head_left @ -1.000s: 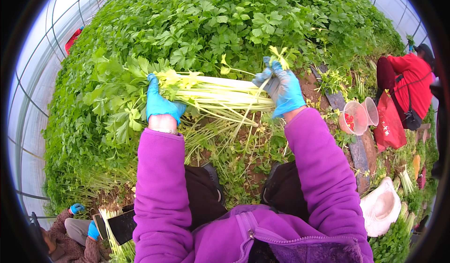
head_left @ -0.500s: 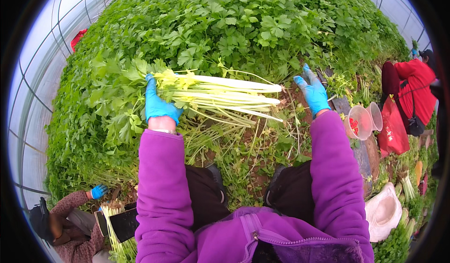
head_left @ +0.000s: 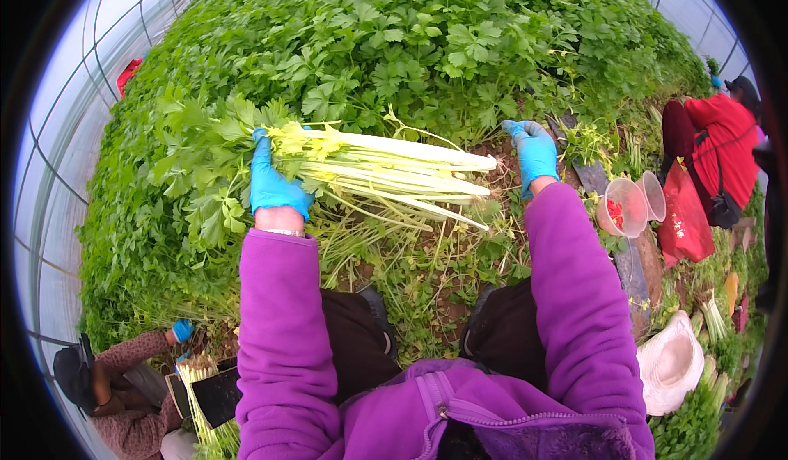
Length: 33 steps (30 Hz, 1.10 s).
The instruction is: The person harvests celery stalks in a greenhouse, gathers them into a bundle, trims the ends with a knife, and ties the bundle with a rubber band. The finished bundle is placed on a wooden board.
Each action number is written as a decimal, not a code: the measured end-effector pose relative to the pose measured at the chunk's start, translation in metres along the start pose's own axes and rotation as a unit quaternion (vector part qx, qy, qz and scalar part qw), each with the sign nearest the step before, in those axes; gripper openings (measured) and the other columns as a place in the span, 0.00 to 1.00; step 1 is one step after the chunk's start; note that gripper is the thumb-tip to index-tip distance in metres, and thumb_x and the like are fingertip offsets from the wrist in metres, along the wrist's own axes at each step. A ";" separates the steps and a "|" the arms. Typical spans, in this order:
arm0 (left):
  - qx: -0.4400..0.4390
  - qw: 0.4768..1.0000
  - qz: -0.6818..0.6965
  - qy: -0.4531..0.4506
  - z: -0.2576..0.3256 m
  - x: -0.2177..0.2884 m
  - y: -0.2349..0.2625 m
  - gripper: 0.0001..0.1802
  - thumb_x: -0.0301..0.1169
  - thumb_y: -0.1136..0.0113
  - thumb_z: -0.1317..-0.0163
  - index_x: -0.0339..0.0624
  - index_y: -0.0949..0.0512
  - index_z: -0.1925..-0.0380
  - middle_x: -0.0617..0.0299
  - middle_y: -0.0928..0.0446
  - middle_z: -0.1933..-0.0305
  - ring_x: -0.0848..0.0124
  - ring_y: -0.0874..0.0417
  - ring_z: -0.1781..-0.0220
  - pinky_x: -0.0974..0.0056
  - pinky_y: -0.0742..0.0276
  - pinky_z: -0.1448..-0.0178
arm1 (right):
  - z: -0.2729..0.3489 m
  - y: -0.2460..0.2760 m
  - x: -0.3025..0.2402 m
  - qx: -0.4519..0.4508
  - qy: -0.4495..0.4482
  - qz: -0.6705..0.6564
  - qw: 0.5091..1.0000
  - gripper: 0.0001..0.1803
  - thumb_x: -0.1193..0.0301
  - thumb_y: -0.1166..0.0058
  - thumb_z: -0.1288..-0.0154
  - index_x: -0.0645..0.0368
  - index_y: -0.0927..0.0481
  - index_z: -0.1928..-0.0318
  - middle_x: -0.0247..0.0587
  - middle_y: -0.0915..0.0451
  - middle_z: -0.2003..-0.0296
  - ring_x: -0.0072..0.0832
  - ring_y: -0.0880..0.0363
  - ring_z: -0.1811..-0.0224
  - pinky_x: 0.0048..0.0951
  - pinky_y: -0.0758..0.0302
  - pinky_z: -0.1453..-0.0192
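Bottom left of the celery bunch: crouching person in blue gloves, holding cut stalks. Behind the bunch: dense bed of leafy plants. Left hand, blue-gloved, clamped around the bunch just below its leaves. Bunch held above trimmings and soil; pale green-white stalks, yellowed leaves at the grip. Long axis horizontal, cut ends pointing right. Right hand just beyond those ends, fingers apart, empty. Further right: pink cups, person in red.

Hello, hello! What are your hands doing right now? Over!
Left hand gripping celery bunch. Right hand open, off the celery, near the soil. Nothing blocking.
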State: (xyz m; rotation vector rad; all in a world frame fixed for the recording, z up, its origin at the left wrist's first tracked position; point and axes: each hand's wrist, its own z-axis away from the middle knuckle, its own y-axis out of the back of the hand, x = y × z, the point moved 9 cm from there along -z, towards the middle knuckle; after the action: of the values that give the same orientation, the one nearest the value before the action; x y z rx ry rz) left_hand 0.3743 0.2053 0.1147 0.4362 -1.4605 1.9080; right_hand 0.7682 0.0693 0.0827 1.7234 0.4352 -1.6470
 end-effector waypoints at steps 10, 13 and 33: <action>-0.004 1.000 -0.020 -0.013 -0.005 0.006 0.006 0.26 0.44 0.36 0.41 0.46 0.25 0.45 0.58 0.25 0.41 0.57 0.24 0.42 0.46 0.28 0.39 | 0.042 -0.054 -0.017 -0.256 0.000 -0.061 0.965 0.23 0.62 0.32 0.44 0.61 0.21 0.52 0.33 0.19 0.67 0.19 0.26 0.70 0.23 0.29 0.64; 0.007 0.995 -0.092 -0.041 -0.008 0.009 0.007 0.27 0.42 0.33 0.44 0.46 0.25 0.45 0.61 0.24 0.42 0.61 0.23 0.43 0.51 0.27 0.40 | 0.033 -0.044 -0.018 -0.215 -0.013 -0.171 0.961 0.11 0.70 0.39 0.38 0.61 0.20 0.57 0.33 0.20 0.73 0.17 0.28 0.77 0.21 0.31 0.72; 0.003 1.000 -0.015 0.009 -0.002 -0.016 -0.003 0.25 0.46 0.39 0.39 0.46 0.25 0.45 0.57 0.25 0.41 0.54 0.25 0.42 0.42 0.32 0.37 | 0.139 -0.080 -0.117 -0.146 0.496 0.078 0.853 0.17 0.71 0.32 0.49 0.55 0.19 0.57 0.37 0.20 0.64 0.30 0.22 0.65 0.30 0.24 0.59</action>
State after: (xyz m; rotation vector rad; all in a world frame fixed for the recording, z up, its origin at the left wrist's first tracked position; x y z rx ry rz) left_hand 0.3879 0.2021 0.1058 0.4398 -1.4301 1.8884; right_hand 0.5975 0.0563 0.1828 2.1752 0.9236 -0.4138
